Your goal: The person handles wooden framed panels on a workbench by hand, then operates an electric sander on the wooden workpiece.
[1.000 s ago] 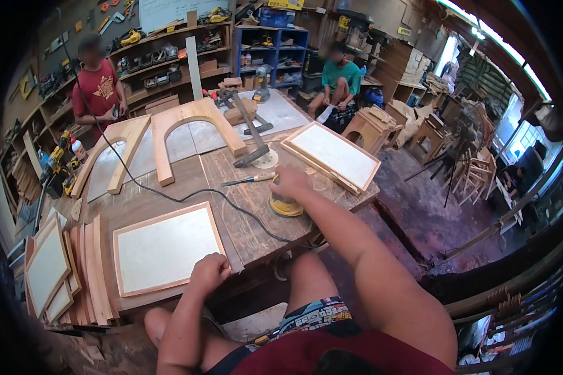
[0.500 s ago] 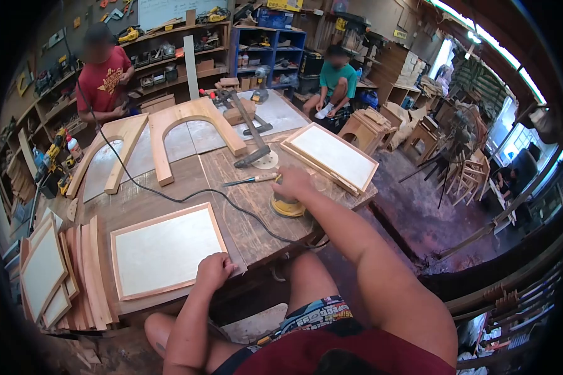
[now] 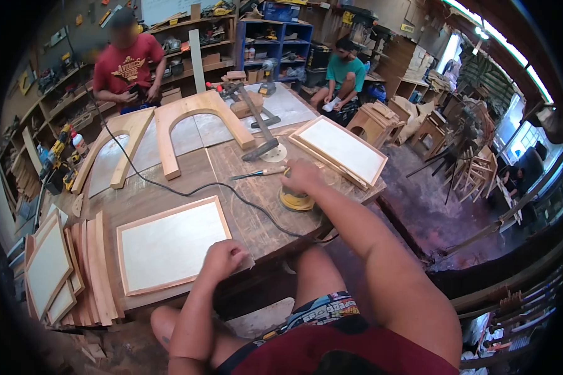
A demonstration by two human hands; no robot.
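My right hand point(image 3: 304, 177) is wrapped over the top of a yellow random orbital sander point(image 3: 296, 200), which stands on the worktable. Its black cord point(image 3: 191, 189) loops across the tabletop. My left hand point(image 3: 225, 257) is closed, fingers curled, at the near right corner of a white panel with a wooden frame point(image 3: 174, 245) lying flat. Whatever the curled fingers may hold is hidden. Just beyond the sander lies a thin tool with a dark blade and wooden handle point(image 3: 259, 173), and past it a round sanding disc point(image 3: 273, 154).
More framed panels lie stacked at right point(image 3: 341, 150) and lean at left point(image 3: 47, 265) beside curved wooden strips point(image 3: 94, 269). Arched wooden pieces point(image 3: 201, 111), a bar clamp point(image 3: 259, 128) and a drill point(image 3: 268, 80) occupy the far side. One person point(image 3: 130, 72) stands beyond the table; another point(image 3: 343, 78) sits.
My left hand has shifted slightly off the frame's corner, toward the table edge. My right hand stays on the sander. The person at far left has turned more toward the table.
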